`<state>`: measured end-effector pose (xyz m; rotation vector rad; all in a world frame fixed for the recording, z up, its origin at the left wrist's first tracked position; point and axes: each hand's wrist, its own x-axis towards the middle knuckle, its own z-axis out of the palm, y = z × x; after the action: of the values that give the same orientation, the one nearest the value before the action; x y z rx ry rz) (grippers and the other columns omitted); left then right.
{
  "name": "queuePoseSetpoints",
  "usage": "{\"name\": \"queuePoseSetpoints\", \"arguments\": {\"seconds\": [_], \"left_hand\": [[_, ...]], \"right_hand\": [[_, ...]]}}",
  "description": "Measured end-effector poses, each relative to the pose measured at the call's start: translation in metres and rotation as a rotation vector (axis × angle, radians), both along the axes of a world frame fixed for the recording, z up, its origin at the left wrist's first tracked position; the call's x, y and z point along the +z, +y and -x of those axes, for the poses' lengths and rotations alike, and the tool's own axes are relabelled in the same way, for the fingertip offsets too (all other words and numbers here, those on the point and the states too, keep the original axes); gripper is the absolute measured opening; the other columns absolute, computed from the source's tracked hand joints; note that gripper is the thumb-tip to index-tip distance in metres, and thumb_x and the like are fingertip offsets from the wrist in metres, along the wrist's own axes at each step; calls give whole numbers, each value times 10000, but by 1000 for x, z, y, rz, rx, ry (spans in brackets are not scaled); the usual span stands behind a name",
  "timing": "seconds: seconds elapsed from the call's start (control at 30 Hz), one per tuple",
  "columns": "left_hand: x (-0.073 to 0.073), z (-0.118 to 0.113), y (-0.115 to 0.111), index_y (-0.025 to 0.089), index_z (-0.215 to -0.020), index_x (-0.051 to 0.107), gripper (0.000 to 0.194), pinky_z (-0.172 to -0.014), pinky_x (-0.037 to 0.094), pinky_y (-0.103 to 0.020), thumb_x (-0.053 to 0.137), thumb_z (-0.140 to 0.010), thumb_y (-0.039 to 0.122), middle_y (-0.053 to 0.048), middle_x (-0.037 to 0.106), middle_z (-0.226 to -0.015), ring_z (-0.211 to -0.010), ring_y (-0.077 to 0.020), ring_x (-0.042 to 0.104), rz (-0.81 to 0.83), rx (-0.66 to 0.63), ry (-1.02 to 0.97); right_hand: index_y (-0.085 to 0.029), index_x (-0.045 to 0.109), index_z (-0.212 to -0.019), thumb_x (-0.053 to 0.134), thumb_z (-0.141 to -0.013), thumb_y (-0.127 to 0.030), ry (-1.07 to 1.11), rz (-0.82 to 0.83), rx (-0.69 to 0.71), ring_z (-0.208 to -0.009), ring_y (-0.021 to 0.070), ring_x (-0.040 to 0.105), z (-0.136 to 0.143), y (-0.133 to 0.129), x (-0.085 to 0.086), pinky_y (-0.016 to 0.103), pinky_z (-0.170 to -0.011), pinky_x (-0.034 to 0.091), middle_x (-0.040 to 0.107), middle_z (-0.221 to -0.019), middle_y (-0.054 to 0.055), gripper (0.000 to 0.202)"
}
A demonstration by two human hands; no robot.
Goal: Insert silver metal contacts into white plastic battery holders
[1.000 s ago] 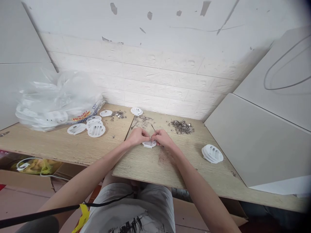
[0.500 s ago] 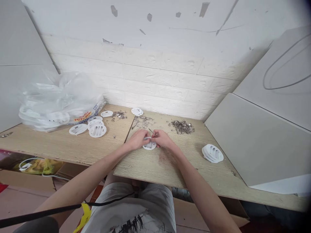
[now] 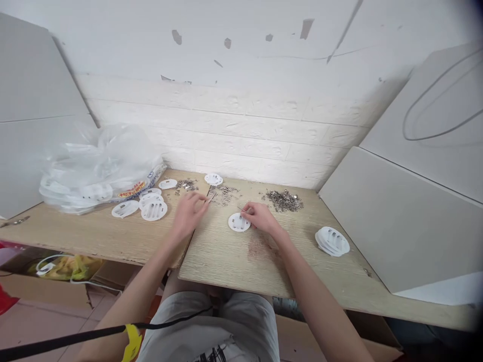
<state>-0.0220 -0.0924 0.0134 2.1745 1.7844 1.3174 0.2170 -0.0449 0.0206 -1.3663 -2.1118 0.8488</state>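
My left hand (image 3: 189,213) is over the seam between the boards, a little blurred, thumb and fingertips closed at the near end of a slim tweezers-like tool (image 3: 212,197). My right hand (image 3: 260,217) pinches a thin metal tool (image 3: 242,209), whose tip points left; its exact kind is too small to tell. Under those fingers a round white plastic disc (image 3: 237,222) with slots and small metal pieces lies flat on the table. Small metal parts (image 3: 224,195) are scattered just behind it, and a larger heap of metal parts (image 3: 284,200) lies to the back right.
Several slotted discs (image 3: 154,210) lie at the left beside a clear plastic bag (image 3: 101,166) of more discs. One disc (image 3: 213,179) is near the wall. A disc stack (image 3: 332,241) stands at the right, near a grey panel (image 3: 411,221). Another metal-part pile (image 3: 186,185) sits back left.
My left hand has let go of the disc and moved left to the tweezers-like tool. The disc now lies flat by my right hand, which still holds its thin tool. The view has shifted slightly.
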Motion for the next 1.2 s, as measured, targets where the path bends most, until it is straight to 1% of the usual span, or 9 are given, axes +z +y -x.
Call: {"name": "queuePoseSetpoints", "arguments": {"seconds": [0.1,0.2,0.4,0.47,0.6,0.8,0.93,1.07,1.2], "left_hand": [[-8,37,-27,210,-921,644,216,-916,374,-443,485,-846,334,-90,582,-1038,-1026,-279,484,-100,185,129],[-19,70,-43,212,-978,644,250,-959,355,-469,479,-843,343,-111,548,-1144,-1101,-299,459,-125,292,240],[-32,96,-46,150,-1112,599,400,-1005,337,-500,433,-852,406,-173,467,-1255,-1211,-336,387,-7,438,356],[-35,96,-45,147,-1129,590,412,-1005,347,-496,423,-851,401,-174,459,-1264,-1212,-342,388,20,430,402],[-39,97,-44,149,-1114,603,418,-1000,362,-496,391,-859,404,-173,454,-1274,-1197,-353,405,26,401,436],[-41,102,-43,162,-1043,632,402,-1000,376,-498,403,-854,434,-172,457,-1252,-1203,-346,421,21,357,346],[-34,101,-44,157,-1037,617,351,-977,408,-497,523,-794,393,-158,535,-1144,-1143,-329,482,27,365,232],[-18,81,-48,205,-1064,582,338,-962,420,-500,600,-756,343,-108,575,-1085,-1092,-303,514,-95,349,92],[-1,39,-39,242,-1184,499,451,-948,453,-429,615,-762,351,-75,538,-1195,-1130,-256,514,-53,104,-97]], "right_hand": [[-181,574,-631,566,-814,-296,-161,-144,-24,-450,126,509,-5,2,2,236,-484,312,601,-521,15,216],[-176,554,-548,478,-870,-425,-299,-158,-75,-480,134,510,-13,4,8,240,-505,302,587,-505,35,414],[-187,682,-802,462,-875,-430,-363,-227,-448,-719,186,606,-40,18,12,245,-584,342,690,-787,78,336],[-207,695,-915,493,-860,-387,-392,-202,-525,-806,209,619,-49,24,7,256,-623,366,699,-881,83,276],[-234,681,-1057,533,-829,-325,-445,-143,-540,-940,244,616,-54,31,-4,292,-709,408,682,-1043,97,287],[-198,712,-922,511,-821,-241,-468,-163,-513,-896,249,631,-45,28,-4,292,-690,418,683,-968,120,229],[-184,703,-882,520,-806,-229,-370,-225,-524,-865,239,628,-44,30,-5,289,-684,418,684,-949,115,203],[-162,683,-874,534,-802,-256,-127,-273,-497,-832,212,622,-41,32,-6,285,-712,421,697,-897,89,190],[-143,672,-835,566,-776,-277,133,-223,-374,-730,175,613,-31,28,-5,276,-690,434,696,-814,62,180]]}}
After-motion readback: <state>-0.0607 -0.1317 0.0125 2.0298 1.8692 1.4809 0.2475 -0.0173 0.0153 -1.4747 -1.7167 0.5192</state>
